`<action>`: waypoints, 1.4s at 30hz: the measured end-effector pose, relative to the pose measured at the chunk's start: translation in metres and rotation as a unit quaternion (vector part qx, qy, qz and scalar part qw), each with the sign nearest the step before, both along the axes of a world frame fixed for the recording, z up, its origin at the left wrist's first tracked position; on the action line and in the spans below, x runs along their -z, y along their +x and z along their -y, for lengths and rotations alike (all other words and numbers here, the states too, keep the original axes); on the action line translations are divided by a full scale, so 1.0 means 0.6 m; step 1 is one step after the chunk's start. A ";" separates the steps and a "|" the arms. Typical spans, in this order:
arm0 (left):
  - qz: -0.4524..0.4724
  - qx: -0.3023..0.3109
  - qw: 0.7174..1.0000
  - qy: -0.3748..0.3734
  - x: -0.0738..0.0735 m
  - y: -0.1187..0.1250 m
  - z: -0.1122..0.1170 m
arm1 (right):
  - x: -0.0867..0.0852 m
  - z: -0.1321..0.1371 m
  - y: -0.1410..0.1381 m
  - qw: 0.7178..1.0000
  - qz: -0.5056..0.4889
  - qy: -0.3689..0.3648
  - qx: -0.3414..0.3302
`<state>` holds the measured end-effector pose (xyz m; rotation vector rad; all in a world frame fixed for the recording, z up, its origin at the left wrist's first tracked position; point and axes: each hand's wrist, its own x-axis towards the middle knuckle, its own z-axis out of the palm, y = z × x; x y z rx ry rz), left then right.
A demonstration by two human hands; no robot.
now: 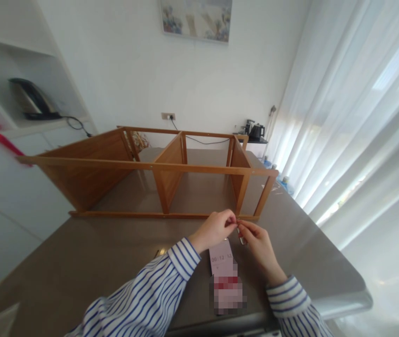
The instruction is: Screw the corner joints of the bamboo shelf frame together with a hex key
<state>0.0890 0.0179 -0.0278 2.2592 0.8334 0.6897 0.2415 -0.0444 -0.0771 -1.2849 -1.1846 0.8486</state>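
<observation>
A broad grey-brown smooth-topped table [115, 243] spreads under and around the fingers. On it, directly beyond the fingertips, lies a long brown wooden shelf frame [171, 167] on its side, its long axis running left to right across them. Most of its length stretches to their left; only a short end reaches past them to the right. The lower front rail passes just behind the fingertips. The left hand [215, 229] is nearer this rail and overlaps it in view; whether it touches the wood, I cannot tell.

The left thumb and forefinger are pressed together; what may sit between them is hidden. The right hand [257, 241] meets them tip to tip, thumb and forefinger pinching a thin silvery metal piece [242, 239]. That piece slants down from the fingertips towards the wearer, its upper end covered, so its full shape is unclear.

Below the left fingers lies a flat pale-pink rectangular timer screen [222, 257], its lower part masked by coarse blocks. Further left, a small gold-coloured item [162, 252] is partly covered by the sleeve.
</observation>
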 end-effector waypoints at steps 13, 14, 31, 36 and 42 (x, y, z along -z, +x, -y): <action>-0.162 -0.065 0.971 0.163 0.050 0.000 -0.072 | 0.008 -0.063 0.067 0.974 0.210 -0.002 0.086; -0.185 -0.069 0.965 0.174 0.056 0.001 -0.078 | 0.010 -0.068 0.068 0.970 0.227 -0.004 0.085; -0.271 -0.014 0.945 0.184 0.051 0.013 -0.081 | -0.001 -0.060 0.064 0.947 0.320 -0.010 0.029; -0.253 -0.002 0.952 0.171 0.031 0.005 -0.077 | -0.009 -0.055 0.063 0.957 0.290 -0.007 0.008; -0.242 -0.046 0.957 0.156 0.006 0.006 -0.077 | -0.019 -0.050 0.064 0.963 0.267 0.045 0.014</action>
